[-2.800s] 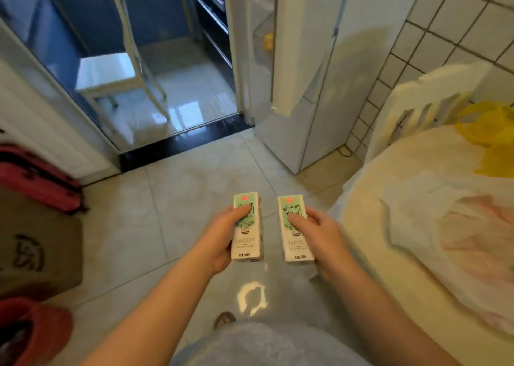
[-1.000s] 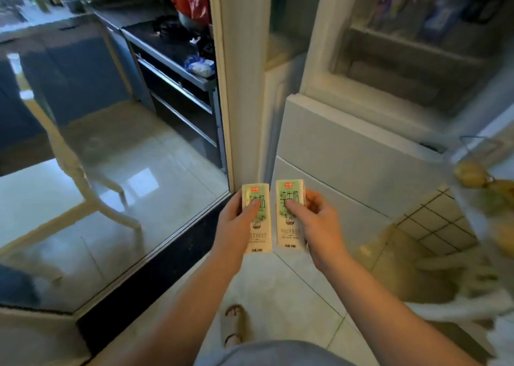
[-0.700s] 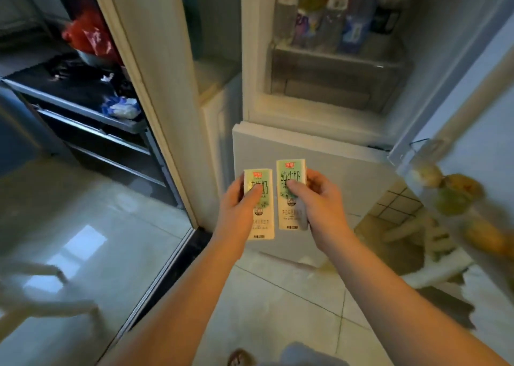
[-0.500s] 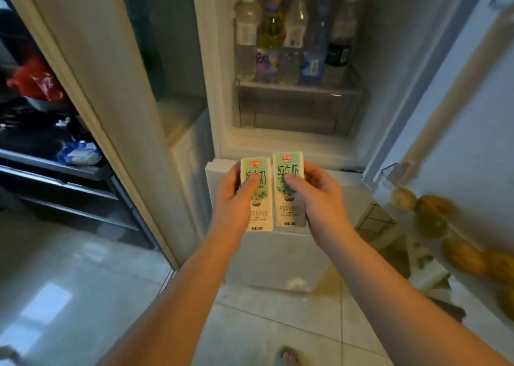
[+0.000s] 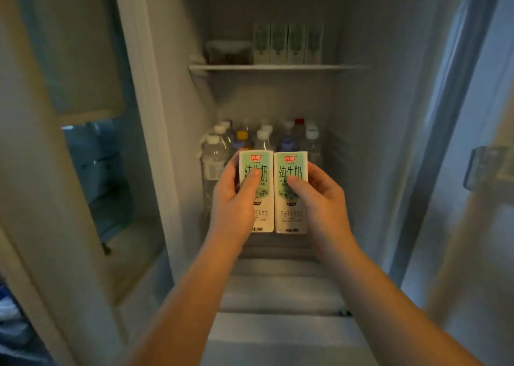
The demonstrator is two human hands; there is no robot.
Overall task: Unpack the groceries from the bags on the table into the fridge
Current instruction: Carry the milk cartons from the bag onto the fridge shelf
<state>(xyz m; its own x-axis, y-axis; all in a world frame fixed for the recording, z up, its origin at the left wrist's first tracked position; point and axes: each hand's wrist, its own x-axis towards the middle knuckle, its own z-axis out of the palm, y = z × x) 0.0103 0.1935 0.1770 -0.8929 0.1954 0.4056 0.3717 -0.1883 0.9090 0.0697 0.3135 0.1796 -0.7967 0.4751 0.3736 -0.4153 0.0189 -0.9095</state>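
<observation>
the left hand point(image 5: 236, 198) holds in a closed grip a small green-and-white milk carton point(image 5: 257, 196) printed "纯牛奶" under a red logo; the right hand point(image 5: 324, 201) grips its twin carton point(image 5: 290, 198), the two side by side, touching. both sit before the open white fridge point(image 5: 361, 143). behind them stand clear plastic bottles point(image 5: 217, 159); on the shelf point(image 5: 278, 67) above, four matching cartons point(image 5: 288, 42).

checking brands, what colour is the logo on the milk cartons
Red, on both milk cartons, head view.
</observation>
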